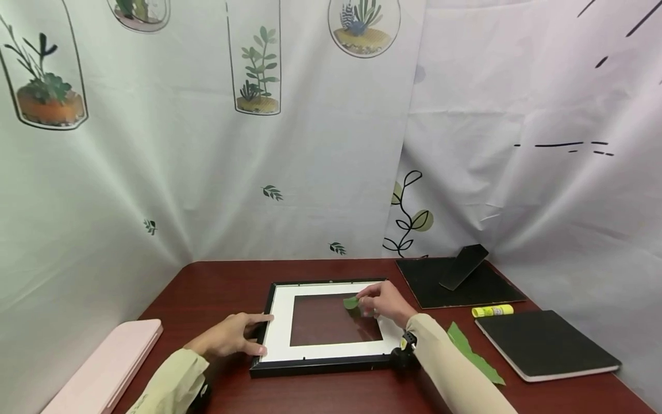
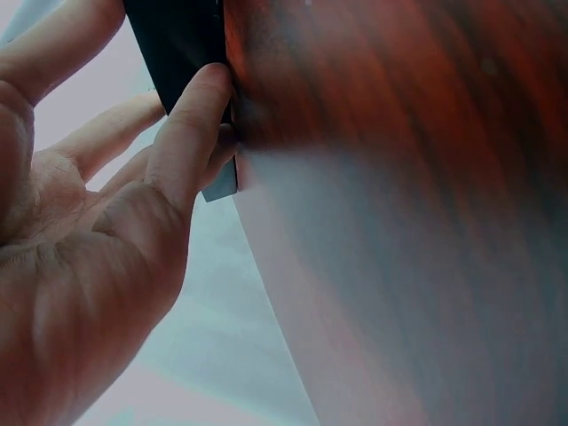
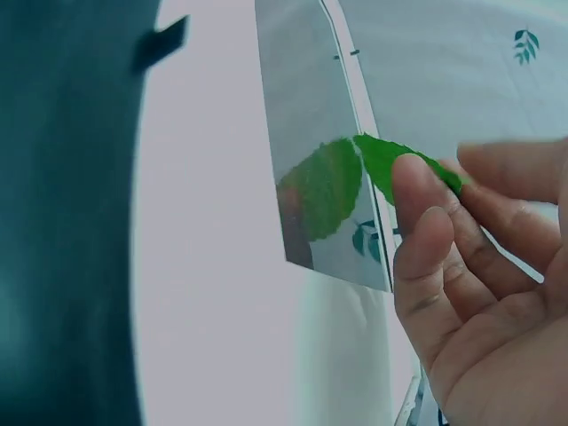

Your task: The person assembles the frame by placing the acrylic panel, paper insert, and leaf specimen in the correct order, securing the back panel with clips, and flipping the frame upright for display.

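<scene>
A black picture frame (image 1: pixel 331 365) with a white mat (image 1: pixel 281 333) and glass over its window lies flat on the table. My left hand (image 1: pixel 233 336) rests at its left side, the thumb and a finger extended onto the edge. In the left wrist view, fingertips (image 2: pixel 209 84) press on the frame's black side (image 2: pixel 177 44). Above the window, at its upper right, my right hand (image 1: pixel 385 302) pinches a green leaf (image 1: pixel 350 302). The right wrist view shows this leaf (image 3: pixel 377 164) between thumb and fingers, tilted over the glass, where its reflection shows.
A larger green leaf (image 1: pixel 473 353) lies beside my right forearm. To the right are a yellow glue stick (image 1: pixel 492 310) and a black notebook (image 1: pixel 547 344). A black backing board (image 1: pixel 426 282) with its stand is behind them. A pink case (image 1: pixel 106 362) stands at far left.
</scene>
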{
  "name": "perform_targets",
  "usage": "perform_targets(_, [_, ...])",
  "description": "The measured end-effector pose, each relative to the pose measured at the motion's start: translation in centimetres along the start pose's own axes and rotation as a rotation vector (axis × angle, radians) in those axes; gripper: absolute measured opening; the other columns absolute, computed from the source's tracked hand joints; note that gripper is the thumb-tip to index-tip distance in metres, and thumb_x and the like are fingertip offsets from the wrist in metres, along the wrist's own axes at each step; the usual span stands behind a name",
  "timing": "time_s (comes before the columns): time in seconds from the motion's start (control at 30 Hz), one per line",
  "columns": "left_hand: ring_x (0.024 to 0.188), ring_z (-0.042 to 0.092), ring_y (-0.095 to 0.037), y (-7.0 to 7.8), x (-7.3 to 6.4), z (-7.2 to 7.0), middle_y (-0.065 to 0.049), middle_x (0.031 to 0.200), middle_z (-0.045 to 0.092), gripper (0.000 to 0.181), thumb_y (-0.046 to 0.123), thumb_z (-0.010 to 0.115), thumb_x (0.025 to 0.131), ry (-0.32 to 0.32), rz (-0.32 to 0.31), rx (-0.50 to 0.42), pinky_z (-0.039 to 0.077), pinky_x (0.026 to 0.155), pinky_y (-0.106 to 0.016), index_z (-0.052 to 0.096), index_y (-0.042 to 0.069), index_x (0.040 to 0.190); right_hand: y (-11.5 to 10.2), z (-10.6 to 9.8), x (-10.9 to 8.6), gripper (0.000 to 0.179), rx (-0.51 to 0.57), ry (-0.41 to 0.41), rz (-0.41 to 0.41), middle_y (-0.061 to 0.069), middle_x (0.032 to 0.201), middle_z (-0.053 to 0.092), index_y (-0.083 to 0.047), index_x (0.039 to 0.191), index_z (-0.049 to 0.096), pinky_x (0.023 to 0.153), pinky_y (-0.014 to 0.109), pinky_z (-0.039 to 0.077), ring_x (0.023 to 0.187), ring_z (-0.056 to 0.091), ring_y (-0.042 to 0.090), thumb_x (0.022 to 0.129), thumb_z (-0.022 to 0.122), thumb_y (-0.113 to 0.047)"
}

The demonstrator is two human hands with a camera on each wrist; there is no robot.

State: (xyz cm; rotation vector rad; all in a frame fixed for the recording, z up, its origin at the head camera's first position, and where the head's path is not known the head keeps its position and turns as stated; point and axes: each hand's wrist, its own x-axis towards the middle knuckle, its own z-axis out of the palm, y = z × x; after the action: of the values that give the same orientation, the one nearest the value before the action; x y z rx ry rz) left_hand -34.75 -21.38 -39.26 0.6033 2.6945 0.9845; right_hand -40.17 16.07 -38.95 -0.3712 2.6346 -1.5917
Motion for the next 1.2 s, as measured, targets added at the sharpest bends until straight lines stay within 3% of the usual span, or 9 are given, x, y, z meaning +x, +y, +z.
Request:
perform_targets(0.1, [0.134, 0.050, -0.050, 0.0, 0.1, 0.1, -0.034, 0.148, 0.047, 0.078, 0.019, 0.088, 0.075, 0.002, -0.001, 0.014, 0.053, 0.099, -0.050, 0.054, 0.004, 0.144, 0.2, 0.1, 0.1, 0.017, 0.032, 0.014, 0.021, 0.013, 0.082, 0.074, 0.002, 0.104, 0.075, 0.053, 0.024, 0.047, 0.059, 0.062, 0.012, 0.096, 0.061, -0.003])
perform_targets(0.2, [0.135, 0.049, -0.051, 0.0, 0.1, 0.1, -0.034, 0.148, 0.046, 0.078, 0.018, 0.088, 0.075, 0.007, -0.010, 0.013, 0.054, 0.099, -0.049, 0.054, 0.005, 0.144, 0.2, 0.3, 0.4, 0.016, 0.000, 0.008, 0.021, 0.014, 0.081, 0.073, 0.000, 0.100, 0.076, 0.052, 0.024, 0.046, 0.057, 0.062, 0.012, 0.096, 0.061, -0.002])
perform_targets(0.33, [0.135, 0.048, -0.051, -0.1, 0.0, 0.0, -0.034, 0.149, 0.045, 0.079, 0.017, 0.088, 0.075, 0.007, -0.009, 0.007, 0.054, 0.098, -0.049, 0.053, 0.005, 0.145, -0.3, 0.8, 0.8, 0.018, -0.183, -0.023, -0.054, 0.011, 0.078, 0.072, -0.004, 0.093, 0.078, 0.050, 0.023, 0.048, 0.055, 0.062, 0.013, 0.094, 0.060, 0.001])
perform_targets(0.47, [0.135, 0.048, -0.051, -0.1, 0.0, 0.0, -0.034, 0.149, 0.045, 0.079, 0.017, 0.088, 0.075, 0.005, -0.015, 0.001, 0.054, 0.098, -0.049, 0.054, 0.005, 0.144, -1.1, 1.1, 1.2, 0.025, -0.379, -0.066, -0.134, 0.008, 0.080, 0.074, -0.007, 0.086, 0.079, 0.048, 0.021, 0.042, 0.051, 0.052, 0.009, 0.090, 0.058, 0.006])
perform_targets(0.6, [0.135, 0.048, -0.052, -0.1, -0.1, 0.0, -0.035, 0.149, 0.045, 0.079, 0.017, 0.088, 0.075, 0.003, -0.002, -0.002, 0.054, 0.098, -0.049, 0.053, 0.004, 0.145, -1.6, 1.4, 1.5, 0.026, -0.507, -0.102, -0.160, 0.003, 0.084, 0.076, -0.010, 0.081, 0.080, 0.052, 0.020, 0.038, 0.056, 0.046, 0.007, 0.085, 0.061, 0.007])
perform_targets(0.9, [0.136, 0.046, -0.054, -0.1, 0.0, 0.1, -0.036, 0.149, 0.044, 0.078, 0.016, 0.087, 0.076, -0.008, 0.007, -0.031, 0.057, 0.094, -0.045, 0.053, 0.003, 0.145, -1.9, 2.1, 1.9, 0.024, -0.472, -0.104, -0.110, 0.008, 0.081, 0.076, -0.006, 0.082, 0.080, 0.054, 0.025, 0.056, 0.062, 0.067, 0.014, 0.081, 0.065, 0.013])
perform_targets(1.03, [0.136, 0.046, -0.054, -0.2, 0.0, 0.1, -0.035, 0.149, 0.044, 0.078, 0.016, 0.087, 0.076, -0.010, 0.018, -0.028, 0.056, 0.094, -0.045, 0.053, 0.003, 0.145, -2.4, 2.3, 2.2, 0.025, -0.503, -0.102, -0.095, 0.007, 0.081, 0.075, -0.007, 0.081, 0.080, 0.052, 0.024, 0.055, 0.058, 0.067, 0.015, 0.081, 0.065, 0.013])
perform_targets(1.2, [0.135, 0.047, -0.054, -0.2, -0.1, -0.1, -0.035, 0.148, 0.045, 0.078, 0.020, 0.087, 0.076, -0.010, 0.040, -0.007, 0.056, 0.095, -0.047, 0.053, 0.003, 0.145, -2.8, 2.7, 3.0, 0.025, -0.585, -0.091, -0.156, 0.006, 0.082, 0.076, -0.010, 0.080, 0.081, 0.055, 0.024, 0.051, 0.054, 0.061, 0.012, 0.081, 0.067, 0.011])
